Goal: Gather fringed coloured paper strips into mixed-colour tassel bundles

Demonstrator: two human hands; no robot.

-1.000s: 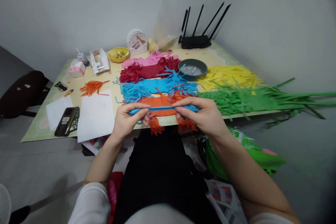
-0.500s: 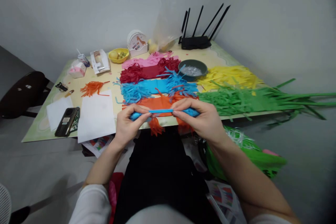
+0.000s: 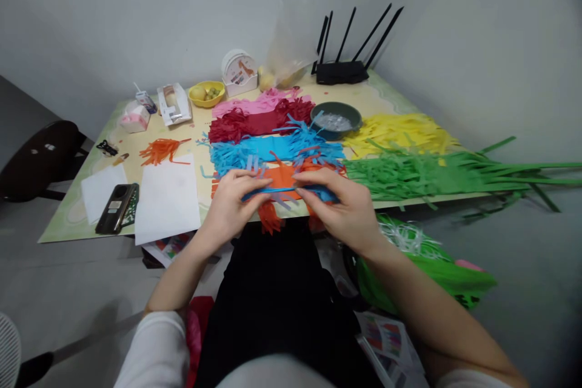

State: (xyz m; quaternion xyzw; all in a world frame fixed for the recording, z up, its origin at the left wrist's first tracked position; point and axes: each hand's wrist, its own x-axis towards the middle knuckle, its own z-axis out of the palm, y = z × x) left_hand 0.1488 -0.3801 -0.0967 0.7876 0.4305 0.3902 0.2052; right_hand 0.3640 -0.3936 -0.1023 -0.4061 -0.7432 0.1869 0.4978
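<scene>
Between my two hands is a narrow, rolled blue tissue-paper strip (image 3: 282, 190), level above the table's near edge. My left hand (image 3: 233, 203) pinches its left part between thumb and fingers. Closed in the same way, my right hand (image 3: 342, 205) grips the right part. Both ends of the strip are partly hidden by my fingers. Just behind it lies a fringed orange tissue sheet (image 3: 282, 177), its orange strands hanging over the edge below my hands. Beyond that is a fringed blue sheet (image 3: 268, 148), then a dark red one (image 3: 262, 123) and a pink one (image 3: 254, 105).
A dark bowl (image 3: 336, 110) sits near yellow fringe (image 3: 402, 130) and green fringe (image 3: 400, 173) on the right. White paper (image 3: 167, 203), a phone (image 3: 113, 209) and an orange tassel (image 3: 160, 150) lie left. A router (image 3: 342, 73) stands at the back; a green bag (image 3: 422, 279) is below.
My hands have drawn slightly closer together on the blue strip and rolled inward, leaving less of it showing. Pale, blurred strands now show beside my left fingers.
</scene>
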